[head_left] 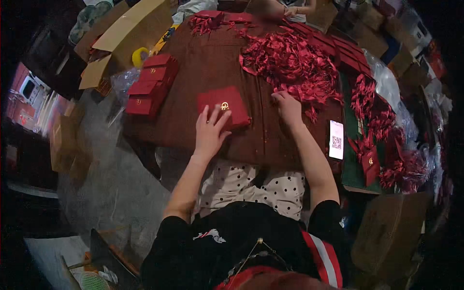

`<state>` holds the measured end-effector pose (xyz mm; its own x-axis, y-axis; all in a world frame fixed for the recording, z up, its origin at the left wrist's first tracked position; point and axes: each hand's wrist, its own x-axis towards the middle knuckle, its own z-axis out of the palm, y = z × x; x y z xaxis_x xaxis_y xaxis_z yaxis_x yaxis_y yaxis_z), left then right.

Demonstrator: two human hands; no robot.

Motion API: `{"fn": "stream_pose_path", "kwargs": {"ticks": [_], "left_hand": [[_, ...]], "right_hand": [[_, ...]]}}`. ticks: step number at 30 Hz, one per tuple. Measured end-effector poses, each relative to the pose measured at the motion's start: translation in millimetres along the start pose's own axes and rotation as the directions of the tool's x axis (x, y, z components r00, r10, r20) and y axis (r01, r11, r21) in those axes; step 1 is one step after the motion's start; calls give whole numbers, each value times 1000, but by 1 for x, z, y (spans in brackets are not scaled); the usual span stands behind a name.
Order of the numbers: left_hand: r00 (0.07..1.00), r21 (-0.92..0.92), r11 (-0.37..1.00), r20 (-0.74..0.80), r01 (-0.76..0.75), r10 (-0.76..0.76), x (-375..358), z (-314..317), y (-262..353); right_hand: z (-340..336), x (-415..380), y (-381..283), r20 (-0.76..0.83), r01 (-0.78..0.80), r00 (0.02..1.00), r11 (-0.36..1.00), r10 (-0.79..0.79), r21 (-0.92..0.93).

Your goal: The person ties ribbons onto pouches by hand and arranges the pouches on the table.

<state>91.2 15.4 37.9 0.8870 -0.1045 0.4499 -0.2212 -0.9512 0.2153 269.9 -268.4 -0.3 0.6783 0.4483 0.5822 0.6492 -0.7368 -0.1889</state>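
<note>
1. Red gold-printed pouch (238,104) lies on the brown table (208,63) before me; my left hand (210,131) rests on it, fingers spread.
2. Light, flat pressure should steady it without creasing.
3. My right hand (289,109), apart, curls beside the ribbon pile (295,58); I can't tell whether it pinches anything.

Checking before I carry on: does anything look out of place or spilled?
The red ribbons look messiest: a loose, tangled heap on the table, unlike the red packets grouped neatly along its left edge. No clear damage.

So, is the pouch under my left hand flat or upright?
Flat: the pouch lies on the table, gold logo facing up by your left hand.
</note>
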Motion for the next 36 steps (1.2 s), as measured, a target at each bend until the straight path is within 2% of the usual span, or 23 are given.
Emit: {"fn": "stream_pose_path", "kwargs": {"ticks": [2, 5, 7, 8, 11, 12, 14, 16, 18, 19, 21, 22, 23, 24, 25, 26, 27, 29, 30, 32, 33, 35, 36], "left_hand": [[1000, -4, 1000, -21, -10, 9, -2, 10, -2], [999, -8, 1000, -35, -26, 26, -2, 15, -4], [999, 11, 999, -44, -32, 32, -3, 17, -8], [998, 20, 999, -49, -48, 49, -1, 13, -6], [970, -46, 994, -228, -99, 86, 7, -7, -16], [923, -72, 984, -364, -165, 128, 16, -19, -23], [840, -66, 990, -538, -126, 71, 19, -42, -40], [716, -140, 987, -697, -82, -40, 28, -73, -42], [590, -305, 952, -763, 35, -266, 23, -77, -43], [567, -648, 761, -638, -27, -522, 16, -63, -49], [602, -979, 179, -201, -97, -773, 12, -74, 4], [721, -997, 67, -65, -25, -690, 10, -82, 32], [754, -999, -29, 7, -16, -657, 1, -61, 43], [798, -984, -60, 169, 165, -579, -13, -48, 56], [761, -943, -77, 309, 325, -571, -17, -40, 77], [816, -942, -134, 333, 307, -472, -26, -22, 87], [773, -906, -72, 396, 418, -496, -41, 15, 87], [733, -852, -202, 520, 484, -439, -42, 26, 103], [706, -807, -172, 581, 566, -404, -50, 59, 96], [729, -792, 49, 534, 609, -429, -47, 93, 99], [694, -772, -131, 621, 622, -364, -33, 61, 117], [726, -703, 214, 596, 678, -342, -18, 36, 123], [792, -659, 439, 521, 611, -319, -17, 24, 121]], "right_hand": [[13, 8, 3, 71, 35, 997, 990, -25, -134], [21, 16, 11, 342, 71, 939, 959, 28, -273], [23, 19, 15, 349, 117, 937, 947, -5, -300], [19, 18, 10, 387, 92, 921, 932, 55, -351], [26, 8, 19, 328, 127, 944, 942, -20, -310], [19, 6, 14, 342, 122, 939, 960, -30, -252], [2, -3, 1, 272, 138, 957, 982, -98, -132], [-2, -18, -10, 163, 188, 969, 982, -188, 15], [-13, -38, -30, 175, 163, 967, 976, -187, 141], [-31, -45, -48, 171, 146, 968, 968, -181, 203], [-48, -72, -70, 124, 35, 988, 921, -90, 387], [-53, -85, -75, 63, -26, 998, 867, -7, 498], [-61, -103, -78, 196, -269, 963, 684, 185, 678], [-71, -123, -78, 362, -475, 874, 413, 324, 777], [-79, -143, -75, 391, -508, 826, 237, 406, 828], [-93, -158, -72, 340, -425, 820, 91, 461, 901], [-114, -169, -72, 333, -342, 816, -70, 473, 937], [-161, -177, -71, 263, -312, 810, 6, 524, 950], [-170, -190, -62, 229, -291, 791, 19, 567, 957], [-194, -194, -60, 146, -304, 784, 167, 603, 938], [-201, -192, -63, 163, -362, 753, 195, 637, 912], [-191, -192, -63, 159, -484, 738, 349, 656, 803], [-185, -182, -68, 108, -495, 803, 555, 586, 669]]}}
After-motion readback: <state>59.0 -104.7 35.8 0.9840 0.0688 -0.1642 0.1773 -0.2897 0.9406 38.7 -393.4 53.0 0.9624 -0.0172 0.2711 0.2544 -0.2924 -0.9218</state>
